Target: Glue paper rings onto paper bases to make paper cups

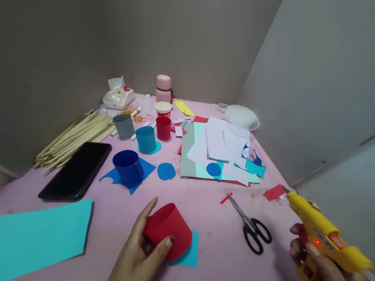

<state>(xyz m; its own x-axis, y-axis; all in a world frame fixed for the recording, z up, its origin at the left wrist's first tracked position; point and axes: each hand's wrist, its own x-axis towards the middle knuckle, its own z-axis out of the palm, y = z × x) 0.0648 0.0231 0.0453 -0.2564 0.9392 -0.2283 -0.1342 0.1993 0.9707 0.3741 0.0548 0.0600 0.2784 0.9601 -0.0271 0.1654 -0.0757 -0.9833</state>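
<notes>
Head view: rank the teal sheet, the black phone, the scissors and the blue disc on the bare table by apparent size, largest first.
1. teal sheet, though it lies nearest the camera
2. black phone
3. scissors
4. blue disc

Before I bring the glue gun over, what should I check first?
1. Left hand grips the red paper tube: ok.
2. Right hand holds the glue gun: ok.
3. Red light on the gun glows: ok.
4. Nozzle points away from both hands: ok.
5. Glue hot enough: cannot tell.
6. Scissors lie shut, apart from both hands: ok.
</notes>
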